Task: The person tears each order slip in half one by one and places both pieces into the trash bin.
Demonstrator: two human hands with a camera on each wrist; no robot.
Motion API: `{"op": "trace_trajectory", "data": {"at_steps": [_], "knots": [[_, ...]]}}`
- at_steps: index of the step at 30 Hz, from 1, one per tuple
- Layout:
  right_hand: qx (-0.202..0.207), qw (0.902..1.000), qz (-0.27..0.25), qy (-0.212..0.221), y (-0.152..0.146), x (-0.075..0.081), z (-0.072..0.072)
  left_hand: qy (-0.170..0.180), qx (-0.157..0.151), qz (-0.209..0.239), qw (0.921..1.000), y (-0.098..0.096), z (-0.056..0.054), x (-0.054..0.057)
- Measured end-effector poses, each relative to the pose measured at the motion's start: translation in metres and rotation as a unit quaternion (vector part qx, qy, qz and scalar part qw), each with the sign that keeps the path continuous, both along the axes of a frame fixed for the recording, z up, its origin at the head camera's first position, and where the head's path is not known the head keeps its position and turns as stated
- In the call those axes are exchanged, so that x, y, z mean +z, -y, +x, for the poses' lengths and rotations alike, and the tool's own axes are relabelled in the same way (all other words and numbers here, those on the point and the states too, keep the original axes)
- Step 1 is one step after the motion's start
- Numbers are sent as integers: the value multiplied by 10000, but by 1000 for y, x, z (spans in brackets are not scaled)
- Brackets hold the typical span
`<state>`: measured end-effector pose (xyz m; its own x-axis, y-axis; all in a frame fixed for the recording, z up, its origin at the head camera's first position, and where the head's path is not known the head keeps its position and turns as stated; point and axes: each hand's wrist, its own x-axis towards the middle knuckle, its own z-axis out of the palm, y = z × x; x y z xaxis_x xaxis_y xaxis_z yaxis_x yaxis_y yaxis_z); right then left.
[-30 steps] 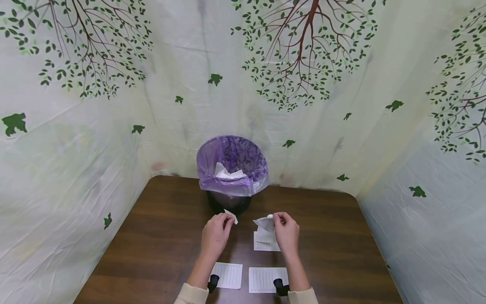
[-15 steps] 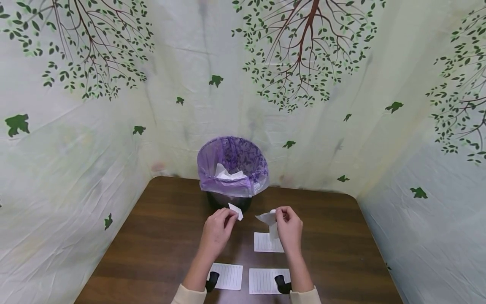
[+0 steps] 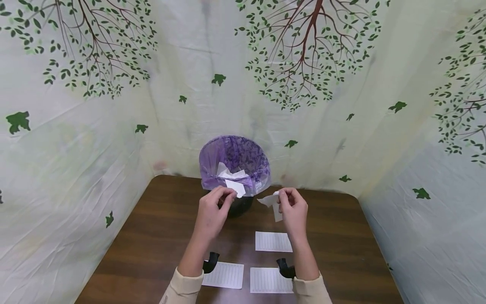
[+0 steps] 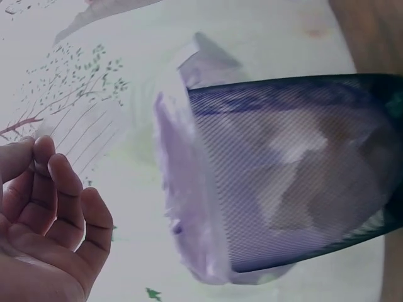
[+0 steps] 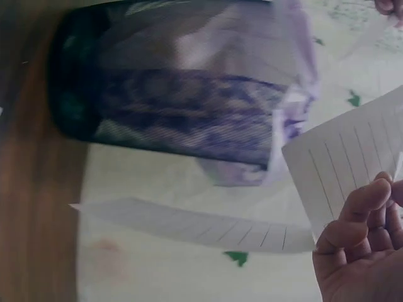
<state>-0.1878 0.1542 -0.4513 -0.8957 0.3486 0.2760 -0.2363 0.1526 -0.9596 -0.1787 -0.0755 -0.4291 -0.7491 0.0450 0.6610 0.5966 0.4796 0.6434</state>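
In the head view my left hand point(image 3: 212, 211) pinches a torn piece of white paper point(image 3: 236, 187) between thumb and fingertips, just in front of the trash bin's rim. My right hand point(image 3: 294, 213) holds torn lined paper point(image 3: 268, 199) to the right of the bin. In the right wrist view, a wide lined piece point(image 5: 334, 160) and a long curved strip point(image 5: 189, 225) extend from that hand. The mesh trash bin point(image 4: 296, 176) has a purple patterned liner point(image 3: 247, 152) folded over its rim. White paper point(image 3: 225, 172) lies inside it.
Three lined paper sheets lie on the brown wooden table point(image 3: 152, 236): one sheet point(image 3: 273, 241) in front of the right hand, another point(image 3: 225, 275) near the left wrist, a third point(image 3: 269, 280) near the right. A leaf-printed curtain point(image 3: 322, 126) surrounds the table. Black wrist mounts point(image 3: 210, 262) sit at the sleeves.
Both hands have risen and moved forward with their paper. The left hand's piece now overlaps the bin's front rim in view. The right hand's paper has lifted off the middle sheet.
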Motion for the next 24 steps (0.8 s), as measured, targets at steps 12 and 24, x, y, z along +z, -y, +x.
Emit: {"op": "trace_trajectory", "data": {"at_steps": [12,24], "knots": [[487,9956,-410,-682,8,41,-18,-358,180,213,9990,7,-32,24],[582,9958,62,-706,38,56,-49,22,616,-147,9980,13,-71,18]]}}
